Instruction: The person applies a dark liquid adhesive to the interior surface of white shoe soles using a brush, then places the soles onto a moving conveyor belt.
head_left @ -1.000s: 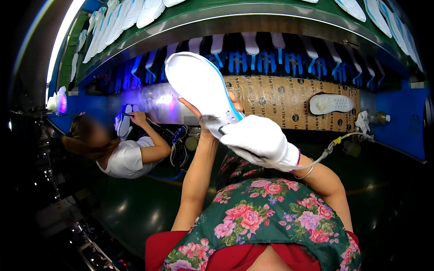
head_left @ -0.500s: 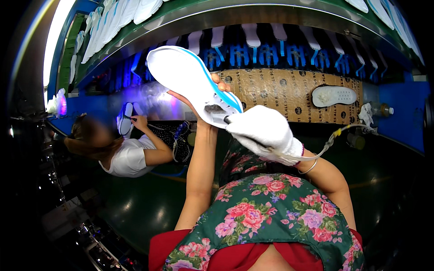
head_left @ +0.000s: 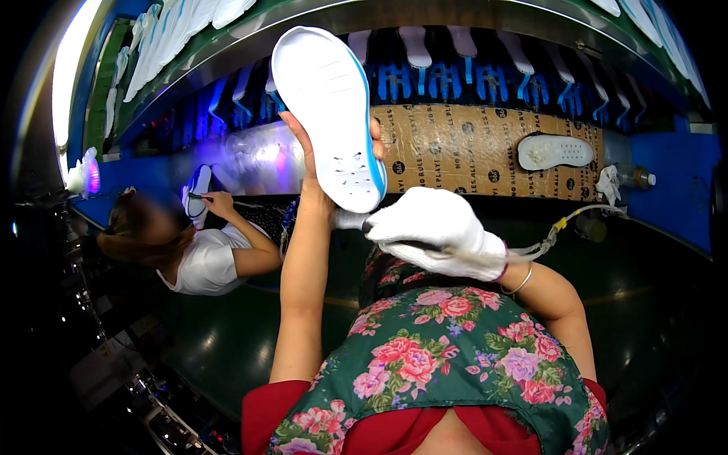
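Note:
Upright above the bench, a white shoe sole with a blue edge band faces me. My bare left hand grips its lower part, thumb on one side and fingers wrapped round the other; the palm is hidden behind it. My right hand, in a white knitted glove, is closed around a slim tool that looks like a brush. Its dark part pokes out of the glove, and its pale, blurred tip lies just below the sole's lower end. A clear tube trails from the glove to the right.
On the cardboard-covered bench lies another white sole. A crumpled white cloth and a bottle sit at its right end. Blue racks and a metal-edged shelf span the back. A co-worker sits at left holding a sole.
My left hand has raised and turned the sole more upright. My right hand has drawn slightly down and left, and the tool's tip has come off the sole's face.

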A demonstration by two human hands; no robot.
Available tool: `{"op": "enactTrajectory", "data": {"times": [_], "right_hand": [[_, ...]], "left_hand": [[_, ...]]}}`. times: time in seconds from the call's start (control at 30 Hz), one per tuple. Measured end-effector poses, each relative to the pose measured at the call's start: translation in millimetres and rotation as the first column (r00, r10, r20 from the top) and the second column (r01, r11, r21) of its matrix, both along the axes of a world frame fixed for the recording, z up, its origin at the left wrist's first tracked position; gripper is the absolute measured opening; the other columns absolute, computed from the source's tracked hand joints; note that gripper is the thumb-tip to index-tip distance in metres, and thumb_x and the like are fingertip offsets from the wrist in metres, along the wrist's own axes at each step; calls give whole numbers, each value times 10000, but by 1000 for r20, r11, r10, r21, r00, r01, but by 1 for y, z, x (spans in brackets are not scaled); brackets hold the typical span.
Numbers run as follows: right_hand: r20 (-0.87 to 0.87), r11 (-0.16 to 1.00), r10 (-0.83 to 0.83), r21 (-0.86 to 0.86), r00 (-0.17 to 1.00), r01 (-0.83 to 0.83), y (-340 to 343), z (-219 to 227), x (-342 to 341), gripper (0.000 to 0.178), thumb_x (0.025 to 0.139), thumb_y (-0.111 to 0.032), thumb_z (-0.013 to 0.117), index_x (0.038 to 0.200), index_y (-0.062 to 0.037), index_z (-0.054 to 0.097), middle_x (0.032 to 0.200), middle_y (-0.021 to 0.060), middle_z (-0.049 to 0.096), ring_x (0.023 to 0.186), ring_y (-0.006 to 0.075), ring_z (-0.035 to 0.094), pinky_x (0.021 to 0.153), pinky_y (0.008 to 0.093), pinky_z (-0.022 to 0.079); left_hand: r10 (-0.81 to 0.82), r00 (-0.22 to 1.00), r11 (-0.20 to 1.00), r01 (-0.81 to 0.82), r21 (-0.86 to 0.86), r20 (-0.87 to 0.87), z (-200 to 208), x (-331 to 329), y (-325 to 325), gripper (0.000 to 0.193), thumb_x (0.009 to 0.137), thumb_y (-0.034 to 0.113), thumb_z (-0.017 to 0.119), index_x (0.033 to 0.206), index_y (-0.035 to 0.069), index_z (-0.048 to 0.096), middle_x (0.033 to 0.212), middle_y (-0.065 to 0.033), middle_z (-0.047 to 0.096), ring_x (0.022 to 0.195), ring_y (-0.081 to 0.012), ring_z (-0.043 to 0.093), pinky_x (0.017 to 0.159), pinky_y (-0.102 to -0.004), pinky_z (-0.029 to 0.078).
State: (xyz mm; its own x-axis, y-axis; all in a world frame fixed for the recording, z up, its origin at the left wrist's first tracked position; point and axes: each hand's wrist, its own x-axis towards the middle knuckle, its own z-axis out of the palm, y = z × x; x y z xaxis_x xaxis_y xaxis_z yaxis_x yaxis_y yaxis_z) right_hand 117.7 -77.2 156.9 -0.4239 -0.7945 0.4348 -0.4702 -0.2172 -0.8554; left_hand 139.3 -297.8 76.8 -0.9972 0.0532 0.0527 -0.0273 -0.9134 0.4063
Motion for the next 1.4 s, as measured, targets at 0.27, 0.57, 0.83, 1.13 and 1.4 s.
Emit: {"op": "enactTrajectory", "data": {"times": [0.27,0.57,0.83,1.13,1.4], "right_hand": [[-373,996,-82,3,924,90,-3,-14,1,321,752,-60,755,1064,-95,684,960,93,708,808,266,678,671,354,543],[-165,994,-70,75,984,84,-4,-1,-8,233,757,-62,755,981,-102,706,931,63,704,816,260,677,722,352,547],[-159,994,-27,101,987,43,-6,-5,-13,228,735,-30,769,946,-87,704,908,84,703,797,278,674,704,351,530],[434,936,-341,237,834,259,23,2,-34,194,787,17,710,980,33,722,986,126,714,885,184,670,798,296,532],[-28,891,-402,218,915,398,10,3,-62,202,778,-33,743,978,-7,726,961,125,718,868,218,687,789,306,534]], "left_hand": [[-265,957,957,276,-88,115,14,-13,0,1026,755,850,407,1396,50,445,992,-262,653,772,-377,700,601,-455,615],[-189,894,789,384,-480,406,9,-20,-4,843,834,699,521,1348,31,534,1192,-239,628,1015,-319,667,774,-431,593],[-253,821,292,569,-769,512,32,-40,3,911,835,778,458,1377,50,525,1327,-253,549,1187,-307,588,911,-370,523],[-101,900,912,254,-323,424,9,-30,25,812,947,705,235,1478,106,378,1381,-138,517,1215,-205,547,982,-369,493],[-40,893,998,15,59,449,-21,17,68,550,1050,352,182,1415,-11,376,1306,-232,556,1147,-348,606,986,-456,514]]}}
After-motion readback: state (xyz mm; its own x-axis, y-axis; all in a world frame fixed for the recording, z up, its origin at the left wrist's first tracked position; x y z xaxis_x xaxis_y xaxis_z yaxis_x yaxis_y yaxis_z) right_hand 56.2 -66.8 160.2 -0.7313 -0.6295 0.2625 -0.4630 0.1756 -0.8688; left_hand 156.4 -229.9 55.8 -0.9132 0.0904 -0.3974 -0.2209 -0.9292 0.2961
